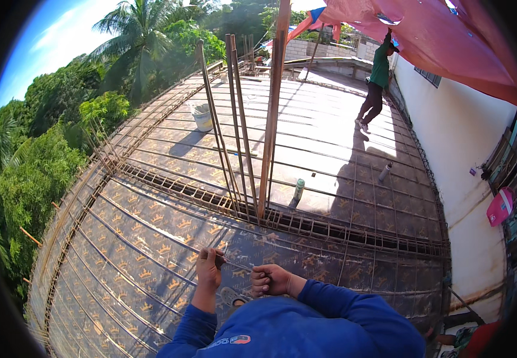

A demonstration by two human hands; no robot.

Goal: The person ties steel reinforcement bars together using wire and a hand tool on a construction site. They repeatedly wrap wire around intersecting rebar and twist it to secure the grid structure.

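My left hand (209, 268) is raised in front of my body, its fingers closed around something small and thin that I cannot make out. Close to its right, my right hand (271, 279) is curled with the thumb on top; whether it holds anything is unclear. Both are above printed plywood formwork (151, 250) crossed by steel reinforcing bars (144, 226). Beyond my hands a rebar beam cage (182, 190) runs across the deck, and tall upright rebars (240, 129) rise from it.
A bucket (202, 117) stands on the far deck. Pipe stubs (299, 189) stick up beyond the beam cage. Near the white wall (446, 121), a person in green (379, 71) reaches up to a pink tarp (455, 49). Part of another person shows at lower right.
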